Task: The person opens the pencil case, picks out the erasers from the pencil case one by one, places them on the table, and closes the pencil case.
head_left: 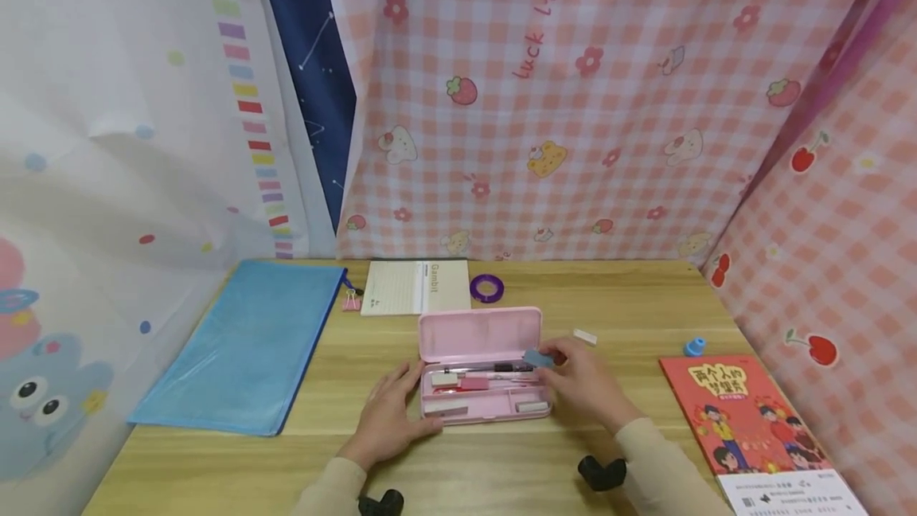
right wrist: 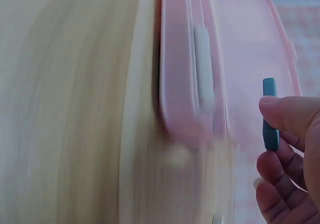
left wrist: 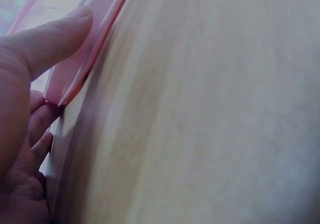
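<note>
The person's right hand point(head_left: 583, 381) pinches a small blue block point(head_left: 538, 358) between thumb and fingertips, above the right end of a pink pencil case point(head_left: 490, 404). In the head view the block's long axis runs mostly left to right, its free end pointing left over the case; in the right wrist view it stands nearly upright in the frame, 1 end above the thumb and the other below it

The left hand point(head_left: 392, 416) rests against the case's near left corner, grasping nothing separate: the thumb lies straight along the near edge and the other fingers touch the left end

The case lies with its long axis left to right, its lid point(head_left: 480, 333) raised at the back. Inside, a black pen point(head_left: 494, 368) lies lengthwise, its dark grip toward the right, and a white block point(head_left: 532, 407) sits lengthwise in the front right compartment. Another white piece point(head_left: 585, 337) lies slantwise on the table, beyond the right hand

Farther off are a blue folder point(head_left: 243, 349) at left, a notebook point(head_left: 415, 287) and a purple ring point(head_left: 487, 288) behind the case, and a red book point(head_left: 752, 412) at right
</note>
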Demonstrator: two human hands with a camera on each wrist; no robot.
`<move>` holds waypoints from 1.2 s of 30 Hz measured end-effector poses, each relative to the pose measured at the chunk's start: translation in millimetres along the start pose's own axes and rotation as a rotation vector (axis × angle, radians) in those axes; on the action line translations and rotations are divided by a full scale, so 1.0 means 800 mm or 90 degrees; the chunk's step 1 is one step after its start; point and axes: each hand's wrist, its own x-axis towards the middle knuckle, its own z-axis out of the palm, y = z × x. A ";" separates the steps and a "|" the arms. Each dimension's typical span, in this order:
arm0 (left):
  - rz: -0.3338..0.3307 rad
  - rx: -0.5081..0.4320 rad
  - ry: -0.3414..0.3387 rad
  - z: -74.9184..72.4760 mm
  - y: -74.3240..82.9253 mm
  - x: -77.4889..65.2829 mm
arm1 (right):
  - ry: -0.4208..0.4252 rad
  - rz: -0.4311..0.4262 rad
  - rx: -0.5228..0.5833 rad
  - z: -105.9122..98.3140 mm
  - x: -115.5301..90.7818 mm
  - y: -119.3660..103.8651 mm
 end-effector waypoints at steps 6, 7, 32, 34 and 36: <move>-0.003 0.015 0.005 -0.002 -0.002 0.001 | 0.026 0.039 -0.051 -0.034 -0.012 0.047; -0.005 0.014 0.004 -0.002 -0.002 0.001 | 0.026 0.046 -0.062 -0.039 -0.014 0.053; 0.006 0.008 0.000 -0.001 -0.003 0.002 | 0.057 0.130 -0.128 -0.044 0.010 0.102; 0.006 0.005 -0.002 0.000 -0.003 0.002 | 0.062 0.127 -0.125 -0.043 0.010 0.103; 0.003 0.005 -0.003 0.000 -0.002 0.001 | 0.069 0.123 -0.121 -0.042 0.009 0.105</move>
